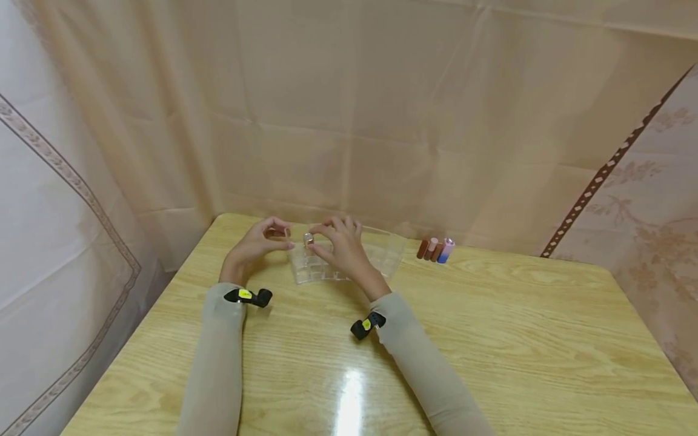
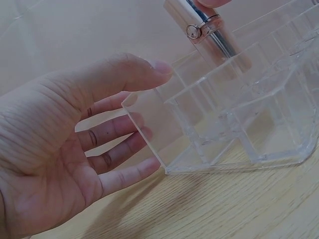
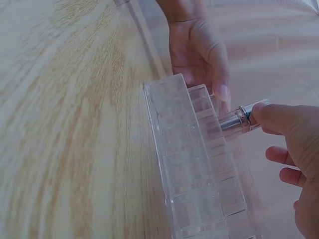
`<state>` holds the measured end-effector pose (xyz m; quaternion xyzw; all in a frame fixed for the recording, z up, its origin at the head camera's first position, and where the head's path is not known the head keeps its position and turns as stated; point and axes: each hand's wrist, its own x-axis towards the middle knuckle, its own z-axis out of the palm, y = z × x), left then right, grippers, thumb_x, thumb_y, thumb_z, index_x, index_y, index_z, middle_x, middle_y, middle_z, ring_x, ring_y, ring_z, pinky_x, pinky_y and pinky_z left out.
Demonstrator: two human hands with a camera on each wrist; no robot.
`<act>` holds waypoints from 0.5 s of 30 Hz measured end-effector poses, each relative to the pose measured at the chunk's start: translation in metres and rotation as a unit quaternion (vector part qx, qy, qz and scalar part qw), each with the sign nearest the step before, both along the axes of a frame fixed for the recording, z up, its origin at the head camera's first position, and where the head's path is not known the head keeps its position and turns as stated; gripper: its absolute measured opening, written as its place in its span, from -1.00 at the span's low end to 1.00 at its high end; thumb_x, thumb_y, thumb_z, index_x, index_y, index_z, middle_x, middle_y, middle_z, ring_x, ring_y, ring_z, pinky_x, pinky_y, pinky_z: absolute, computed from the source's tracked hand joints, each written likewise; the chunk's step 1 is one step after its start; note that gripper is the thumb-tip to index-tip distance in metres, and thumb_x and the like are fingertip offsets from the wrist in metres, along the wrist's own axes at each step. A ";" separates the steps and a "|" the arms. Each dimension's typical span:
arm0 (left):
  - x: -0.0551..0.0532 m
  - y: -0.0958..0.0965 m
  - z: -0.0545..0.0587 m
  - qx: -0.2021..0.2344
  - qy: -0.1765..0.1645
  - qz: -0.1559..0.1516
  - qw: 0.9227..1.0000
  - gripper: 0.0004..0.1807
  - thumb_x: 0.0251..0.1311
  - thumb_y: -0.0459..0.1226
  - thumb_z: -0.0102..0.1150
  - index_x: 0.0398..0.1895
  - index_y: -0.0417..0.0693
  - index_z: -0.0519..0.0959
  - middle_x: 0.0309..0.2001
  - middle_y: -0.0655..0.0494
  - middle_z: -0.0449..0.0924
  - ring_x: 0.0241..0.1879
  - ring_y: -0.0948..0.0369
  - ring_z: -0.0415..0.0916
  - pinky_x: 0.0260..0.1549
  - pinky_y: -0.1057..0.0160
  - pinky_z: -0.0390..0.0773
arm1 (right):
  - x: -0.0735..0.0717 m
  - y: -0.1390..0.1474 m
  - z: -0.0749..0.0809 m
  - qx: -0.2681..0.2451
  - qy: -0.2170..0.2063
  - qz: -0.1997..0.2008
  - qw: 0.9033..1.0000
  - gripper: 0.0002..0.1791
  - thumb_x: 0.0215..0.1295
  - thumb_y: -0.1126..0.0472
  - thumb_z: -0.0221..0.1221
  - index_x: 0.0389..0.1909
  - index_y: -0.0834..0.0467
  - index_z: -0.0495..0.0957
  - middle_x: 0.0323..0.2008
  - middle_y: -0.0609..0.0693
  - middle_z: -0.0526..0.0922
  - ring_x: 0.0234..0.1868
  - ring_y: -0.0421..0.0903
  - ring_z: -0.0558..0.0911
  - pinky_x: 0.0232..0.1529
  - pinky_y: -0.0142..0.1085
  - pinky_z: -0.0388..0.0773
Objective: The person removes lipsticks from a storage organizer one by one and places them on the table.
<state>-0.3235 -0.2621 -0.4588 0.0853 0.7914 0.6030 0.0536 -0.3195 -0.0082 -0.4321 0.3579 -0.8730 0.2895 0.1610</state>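
Note:
A clear acrylic organizer with several compartments stands on the table. My left hand grips its left end wall, the thumb at the upper edge and the fingers against the outer side. My right hand pinches a shiny rose-gold lipstick tube by its upper end, between thumb and a fingertip. In the right wrist view the lipstick has its lower part inside a rear compartment near the organizer's left end. Whether it touches the compartment floor cannot be made out.
Several lip-product tubes stand in a row right of the organizer: brown ones and a pink-and-blue one. A beige curtain hangs directly behind the wooden table.

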 end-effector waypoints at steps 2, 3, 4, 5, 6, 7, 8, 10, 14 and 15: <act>0.000 0.000 0.000 -0.003 0.003 -0.003 1.000 -0.46 0.20 -0.38 0.41 0.18 -0.36 0.39 0.13 -0.12 0.46 0.18 0.05 0.43 0.09 0.24 0.49 | 0.000 0.000 -0.001 0.000 -0.002 0.000 1.000 -0.64 0.32 -0.01 0.35 0.07 0.02 0.67 0.06 0.10 0.57 0.26 0.12 0.34 0.36 0.19 0.06; 0.000 0.000 -0.001 -0.003 0.002 -0.001 1.000 -0.46 0.20 -0.38 0.41 0.17 -0.35 0.39 0.14 -0.13 0.46 0.18 0.05 0.43 0.09 0.24 0.49 | 0.000 0.000 -0.001 -0.001 -0.002 0.000 1.000 -0.64 0.32 -0.01 0.35 0.07 0.02 0.67 0.05 0.10 0.58 0.26 0.12 0.34 0.36 0.19 0.06; 0.000 0.000 -0.001 -0.003 0.003 -0.002 1.000 -0.46 0.20 -0.38 0.41 0.17 -0.35 0.39 0.16 -0.15 0.45 0.19 0.04 0.42 0.09 0.24 0.49 | 0.000 0.000 -0.001 -0.001 -0.002 0.000 1.000 -0.64 0.32 -0.01 0.35 0.08 0.02 0.67 0.05 0.10 0.58 0.26 0.12 0.34 0.36 0.19 0.06; 0.000 0.000 0.000 -0.002 0.002 -0.002 1.000 -0.46 0.20 -0.37 0.41 0.17 -0.35 0.39 0.17 -0.16 0.44 0.19 0.03 0.42 0.09 0.24 0.49 | 0.000 0.000 -0.001 -0.002 -0.002 0.000 1.000 -0.64 0.32 -0.01 0.34 0.08 0.02 0.67 0.05 0.10 0.58 0.25 0.12 0.34 0.36 0.19 0.07; 0.000 0.000 0.000 -0.002 0.002 -0.002 1.000 -0.46 0.20 -0.37 0.41 0.17 -0.35 0.39 0.18 -0.17 0.44 0.20 0.02 0.42 0.09 0.24 0.48 | 0.000 0.000 -0.001 -0.002 -0.001 0.000 1.000 -0.64 0.33 -0.01 0.34 0.08 0.02 0.66 0.06 0.10 0.58 0.25 0.12 0.34 0.36 0.20 0.06; 0.000 0.000 0.000 0.000 0.002 -0.001 1.000 -0.46 0.20 -0.37 0.41 0.17 -0.35 0.39 0.18 -0.19 0.44 0.21 0.01 0.41 0.09 0.24 0.48 | 0.001 0.000 -0.001 -0.002 -0.001 0.000 1.000 -0.63 0.33 -0.01 0.34 0.09 0.02 0.66 0.06 0.10 0.57 0.26 0.12 0.34 0.36 0.20 0.07; -0.001 0.000 0.000 0.000 0.001 -0.001 1.000 -0.46 0.20 -0.37 0.41 0.18 -0.35 0.39 0.18 -0.18 0.44 0.21 0.00 0.41 0.09 0.24 0.48 | 0.001 0.000 -0.001 -0.002 0.000 0.000 1.000 -0.63 0.33 -0.02 0.33 0.09 0.01 0.66 0.06 0.10 0.57 0.26 0.12 0.33 0.36 0.19 0.07; -0.001 0.000 0.000 0.000 0.000 -0.001 1.000 -0.46 0.20 -0.38 0.40 0.19 -0.34 0.39 0.16 -0.19 0.44 0.21 -0.02 0.41 0.08 0.26 0.48 | 0.001 0.000 0.000 -0.002 -0.001 0.001 1.000 -0.62 0.34 -0.02 0.33 0.11 0.01 0.66 0.06 0.10 0.57 0.26 0.12 0.33 0.36 0.20 0.07; -0.001 0.000 0.000 0.000 -0.002 0.000 1.000 -0.48 0.20 -0.40 0.40 0.18 -0.32 0.41 0.18 -0.21 0.44 0.21 -0.03 0.41 0.07 0.26 0.49 | 0.002 0.000 0.000 -0.002 -0.004 0.002 1.000 -0.61 0.34 -0.01 0.32 0.13 0.01 0.65 0.07 0.11 0.57 0.25 0.13 0.33 0.36 0.20 0.07; 0.000 0.000 0.000 0.001 -0.003 0.000 1.000 -0.48 0.20 -0.40 0.40 0.18 -0.32 0.41 0.19 -0.22 0.43 0.21 -0.03 0.41 0.08 0.25 0.49 | 0.002 0.000 0.000 -0.002 -0.005 0.002 1.000 -0.62 0.34 -0.01 0.32 0.12 0.02 0.65 0.07 0.12 0.57 0.25 0.14 0.33 0.36 0.20 0.06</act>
